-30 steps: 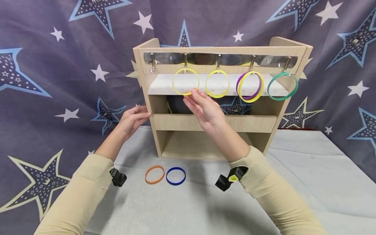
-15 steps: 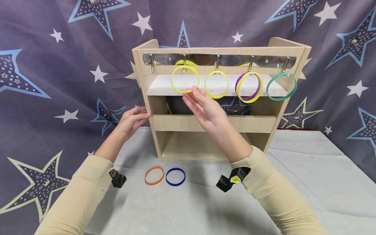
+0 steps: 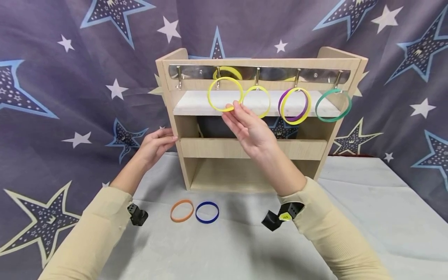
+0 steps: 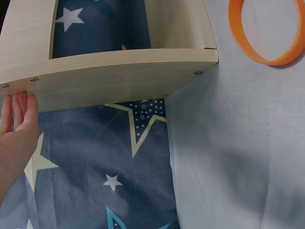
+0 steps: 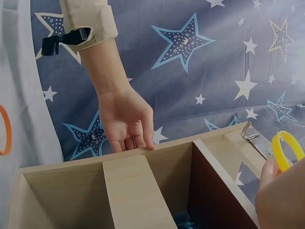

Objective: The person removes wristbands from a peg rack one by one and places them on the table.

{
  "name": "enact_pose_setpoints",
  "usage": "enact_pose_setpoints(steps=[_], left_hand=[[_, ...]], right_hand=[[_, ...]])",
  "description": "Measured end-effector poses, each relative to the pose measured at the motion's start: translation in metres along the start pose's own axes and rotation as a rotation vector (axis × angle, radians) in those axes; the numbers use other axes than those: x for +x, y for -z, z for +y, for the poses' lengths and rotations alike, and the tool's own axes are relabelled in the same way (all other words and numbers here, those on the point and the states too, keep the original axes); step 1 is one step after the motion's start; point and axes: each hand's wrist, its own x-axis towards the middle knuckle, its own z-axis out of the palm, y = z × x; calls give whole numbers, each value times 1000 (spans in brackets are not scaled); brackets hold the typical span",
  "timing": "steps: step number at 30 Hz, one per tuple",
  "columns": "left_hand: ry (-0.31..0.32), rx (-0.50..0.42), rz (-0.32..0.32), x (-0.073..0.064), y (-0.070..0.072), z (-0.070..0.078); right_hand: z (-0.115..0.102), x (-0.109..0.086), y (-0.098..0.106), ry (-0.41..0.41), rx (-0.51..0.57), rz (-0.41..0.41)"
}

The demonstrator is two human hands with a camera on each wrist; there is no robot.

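Observation:
My right hand (image 3: 253,132) pinches the lower edge of a yellow wristband (image 3: 209,94) between thumb and fingertips. The band stands upright in front of the second hook (image 3: 218,73) from the left; whether it still loops over the hook's tip I cannot tell. In the right wrist view, the yellow wristband (image 5: 279,152) shows partly, beside the metal hook plate. My left hand (image 3: 157,146) rests its nearly straight fingertips on the left side of the wooden shelf unit (image 3: 210,148). In the left wrist view, those fingers (image 4: 31,107) touch the side panel near two screws.
Another yellow wristband (image 3: 269,103) hangs on the middle hook. Purple (image 3: 280,104) and yellow (image 3: 295,122) wristbands share the fourth hook, and a green wristband (image 3: 329,120) hangs on the rightmost. Orange (image 3: 180,220) and blue (image 3: 207,222) wristbands lie on the pale table cover.
My right hand has moved the yellow wristband slightly up, then to the right, so it now overlaps the neighbouring yellow band in view. My left hand stays against the shelf unit.

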Motion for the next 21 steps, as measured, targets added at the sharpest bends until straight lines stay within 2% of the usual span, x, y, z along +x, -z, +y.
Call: enact_pose_setpoints(steps=[12,21], left_hand=[[5,23,-9,-1,1,-1],[-3,36,-6,-1,1,-1]], right_hand=[[-3,-3,16,-45,25,-24],[-8,-8,25,-69,-43,-54]])
